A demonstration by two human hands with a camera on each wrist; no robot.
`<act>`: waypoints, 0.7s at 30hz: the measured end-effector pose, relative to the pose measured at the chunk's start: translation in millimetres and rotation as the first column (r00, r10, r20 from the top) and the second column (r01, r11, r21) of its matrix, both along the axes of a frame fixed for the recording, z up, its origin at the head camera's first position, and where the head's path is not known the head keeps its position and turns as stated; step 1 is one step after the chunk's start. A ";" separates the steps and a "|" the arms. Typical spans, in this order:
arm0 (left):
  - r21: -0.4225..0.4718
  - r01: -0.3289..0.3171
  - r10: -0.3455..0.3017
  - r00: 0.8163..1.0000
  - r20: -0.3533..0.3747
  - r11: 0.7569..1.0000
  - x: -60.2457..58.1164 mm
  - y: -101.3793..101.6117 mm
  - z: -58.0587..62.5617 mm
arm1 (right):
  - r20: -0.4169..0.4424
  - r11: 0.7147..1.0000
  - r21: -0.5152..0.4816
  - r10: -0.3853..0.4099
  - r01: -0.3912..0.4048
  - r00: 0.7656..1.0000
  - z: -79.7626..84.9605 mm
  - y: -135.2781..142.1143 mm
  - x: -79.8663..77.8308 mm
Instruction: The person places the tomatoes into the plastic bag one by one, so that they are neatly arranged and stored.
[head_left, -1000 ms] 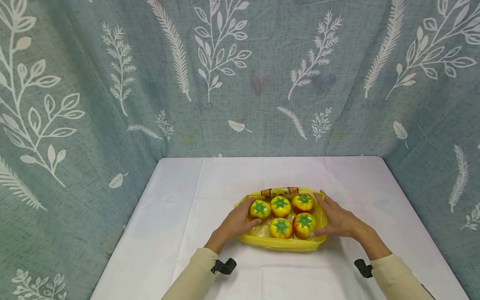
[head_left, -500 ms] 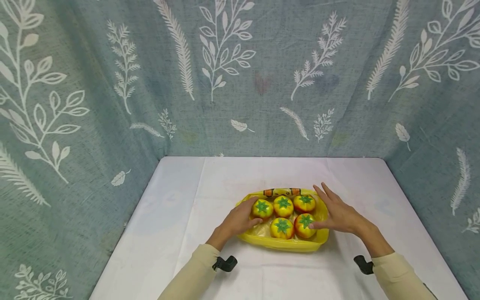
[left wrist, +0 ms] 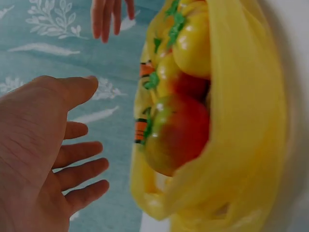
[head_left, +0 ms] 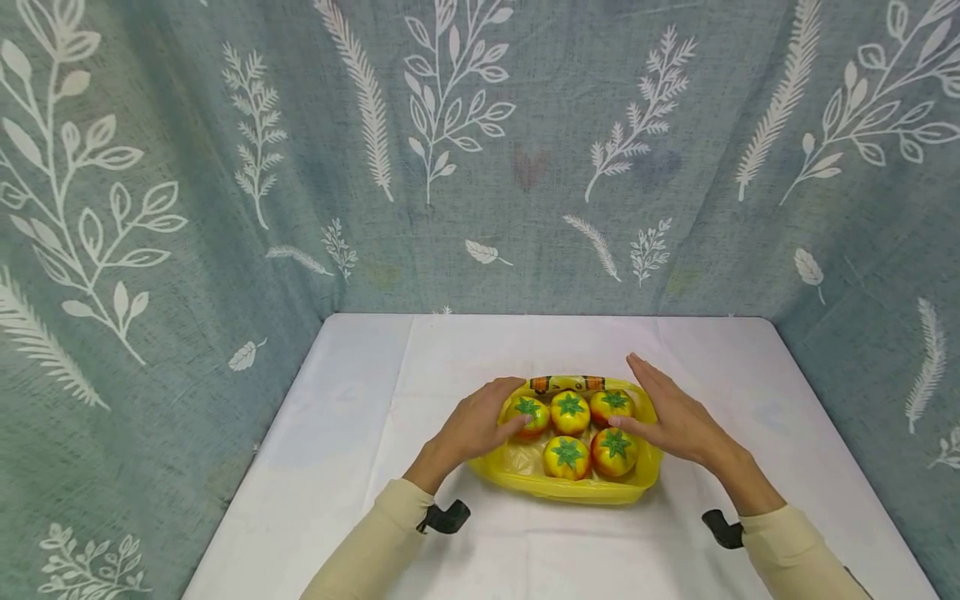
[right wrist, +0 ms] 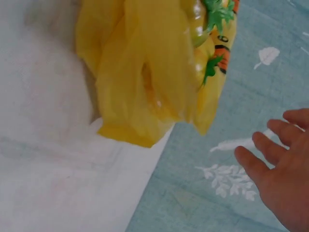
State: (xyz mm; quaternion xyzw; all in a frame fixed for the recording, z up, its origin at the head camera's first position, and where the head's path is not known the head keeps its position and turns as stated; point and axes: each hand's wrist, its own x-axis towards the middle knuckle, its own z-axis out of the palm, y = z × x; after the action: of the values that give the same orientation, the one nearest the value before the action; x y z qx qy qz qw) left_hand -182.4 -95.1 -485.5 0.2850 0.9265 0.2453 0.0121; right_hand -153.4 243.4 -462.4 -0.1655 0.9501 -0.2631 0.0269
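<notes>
A yellow plastic bag (head_left: 551,490) stands on the table with its mouth spread wide upward. Several yellow-and-red imitation tomatoes (head_left: 567,458) with green star-shaped tops lie inside it. Over the bag's left end is my left hand (head_left: 476,421), thumb stretched toward the leftmost tomato; the left wrist view shows this hand (left wrist: 34,130) apart from the bag (left wrist: 246,96), fingers extended. My right hand (head_left: 678,421) is raised at the bag's right end, its fingers straight and thumb over the tomatoes. In the right wrist view that hand (right wrist: 287,164) touches nothing.
The bag rests on a white-covered table (head_left: 360,400). Blue-green curtains (head_left: 525,167) with white leaf patterns enclose the back and both sides. A black wrist mount (head_left: 723,529) sits at each sleeve cuff.
My right hand has let go of the bag's right rim and lifted off, its fingers now straight. My left hand has come up off the bag's left side. The bag and tomatoes stay put.
</notes>
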 end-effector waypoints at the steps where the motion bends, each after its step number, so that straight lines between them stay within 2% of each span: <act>1: -0.004 0.003 -0.003 1.000 -0.025 1.000 -0.2 0.2 3.7 | -0.008 1.000 0.001 -0.005 0.005 1.000 1.2 -1.5 -0.5; 5: -0.020 0.017 -0.020 0.988 -0.151 1.000 -3.1 1.0 17.3 | -0.051 1.000 -0.015 -0.011 0.010 0.999 6.5 -8.2 -0.8; 10: -0.031 0.026 -0.034 0.954 -0.297 0.999 -8.7 1.1 28.9 | -0.135 1.000 -0.021 0.007 -0.010 0.991 9.5 -16.4 -0.3; 15: -0.057 -0.003 -0.017 0.938 -0.346 0.998 -10.6 0.4 31.8 | -0.200 1.000 -0.002 0.028 -0.029 0.979 8.6 -22.3 0.5; 21: -0.103 -0.042 0.001 0.932 -0.362 0.994 -11.7 0.2 30.6 | -0.233 0.999 0.050 0.032 -0.021 0.972 6.3 -23.0 -0.2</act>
State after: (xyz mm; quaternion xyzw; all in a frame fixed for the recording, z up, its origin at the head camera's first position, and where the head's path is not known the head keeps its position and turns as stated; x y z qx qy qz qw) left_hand -194.1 -94.9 -454.9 0.3139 0.9281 0.1378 -0.1453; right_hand -153.6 220.5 -456.1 -0.2072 0.9503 -0.2190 -0.0779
